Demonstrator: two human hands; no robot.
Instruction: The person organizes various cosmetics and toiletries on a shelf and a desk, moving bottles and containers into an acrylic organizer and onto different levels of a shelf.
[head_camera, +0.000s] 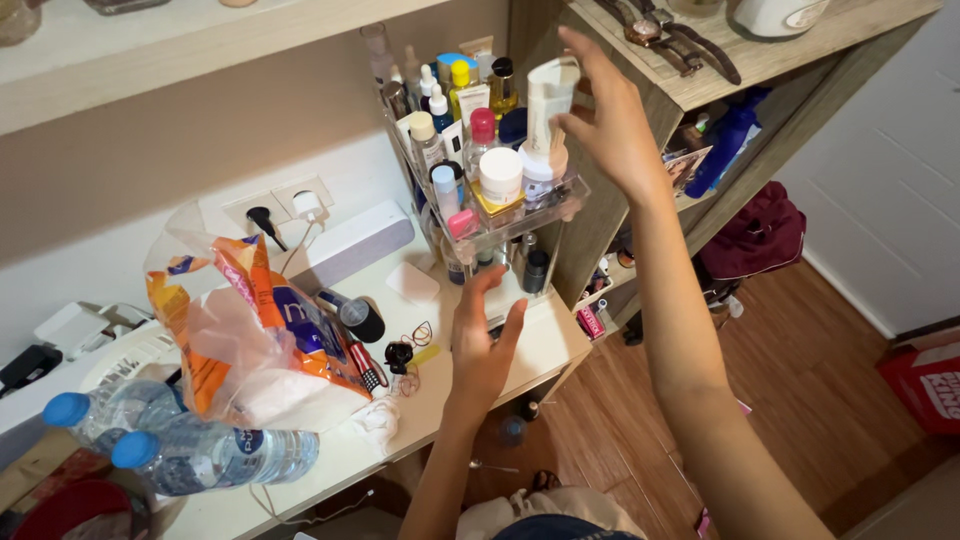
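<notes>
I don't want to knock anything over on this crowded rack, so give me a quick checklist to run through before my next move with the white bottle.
1. Hold on the white bottle: right hand has its fingers around it, above the clear organizer rack. Ok.
2. Bottle upright: roughly upright, slightly tilted. Ok.
3. Free spot on the top tier: packed with bottles and a white-lidded jar; an open gap is hard to see. Cannot tell.
4. Left hand: open, at the rack's lower tier, holding nothing. Ok.
5. Rack steady: whether the left hand actually touches it is unclear. Cannot tell.
6. Desk edge below the rack: small loose items lie close by. Not ok.
</notes>
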